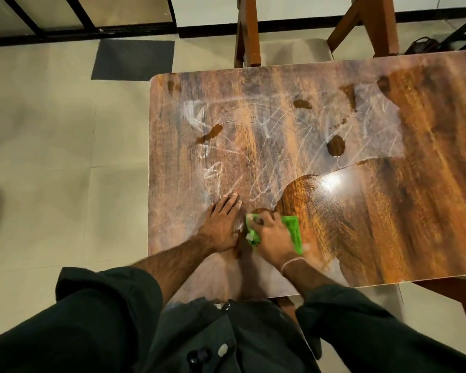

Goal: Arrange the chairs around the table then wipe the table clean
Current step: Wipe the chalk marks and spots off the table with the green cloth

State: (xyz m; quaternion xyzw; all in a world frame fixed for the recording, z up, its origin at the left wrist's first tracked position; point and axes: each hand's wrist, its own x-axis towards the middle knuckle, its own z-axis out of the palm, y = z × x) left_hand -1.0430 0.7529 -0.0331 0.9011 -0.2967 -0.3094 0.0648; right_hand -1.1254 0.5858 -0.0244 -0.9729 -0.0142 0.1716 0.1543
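– Since head is the only view, go: which step?
– Wiping, I'd say. A chair (248,30) is tucked at the far edge of the surface (428,224), and wood at the near right corner may be another; can't confirm.
– Hands?
– Left hand (222,224) lies flat on the surface, fingers straight, holding nothing. It looks like a brace. Right hand (273,238) is just beside it, fingers curled on the green cloth (293,230) and pressing it down near the front edge.
– Progress?
– Roughly half, judging by gloss. The right side shines. White chalky smears (253,135) and dark blotches (336,146) cover the left and far middle.
– Next move?
– Probably pushing the cloth forward and left into the haze. The left hand sits in that path, so it likely has to lift. Far blotches need a long reach.
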